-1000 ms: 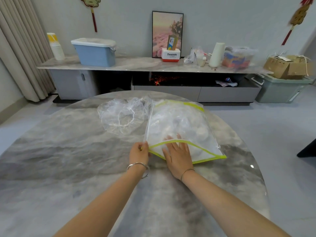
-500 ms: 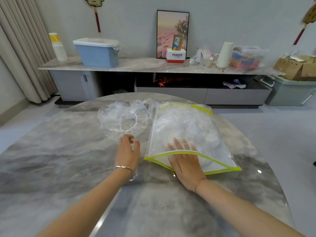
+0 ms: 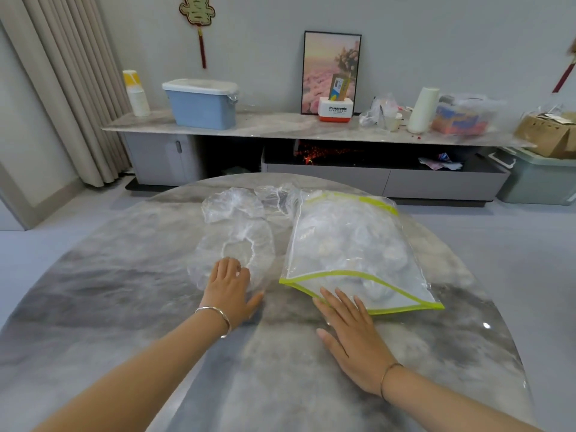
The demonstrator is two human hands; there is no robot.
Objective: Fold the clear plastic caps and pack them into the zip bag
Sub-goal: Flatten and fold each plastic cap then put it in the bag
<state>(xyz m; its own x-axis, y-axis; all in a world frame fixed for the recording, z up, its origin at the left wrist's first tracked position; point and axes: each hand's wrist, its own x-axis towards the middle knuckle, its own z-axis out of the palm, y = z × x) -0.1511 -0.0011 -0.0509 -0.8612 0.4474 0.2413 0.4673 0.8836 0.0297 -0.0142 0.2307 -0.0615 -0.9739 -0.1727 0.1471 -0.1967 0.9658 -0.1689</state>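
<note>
Both forearms reach forward over the round marble table (image 3: 124, 307), palms down. The zip bag (image 3: 343, 244), clear with a yellow-green border, lies flat right of centre with its mouth toward the person; folded clear caps show through its wall. Just left of the bag lies a loose clear plastic cap (image 3: 240, 244), with more crumpled caps (image 3: 233, 207) beyond it. The right hand (image 3: 352, 335) lies flat, fingers straight and slightly spread, fingertips on the bag's near edge. The left hand (image 3: 229, 291) curls its fingers over the loose cap's near rim, thumb splayed on the table.
</note>
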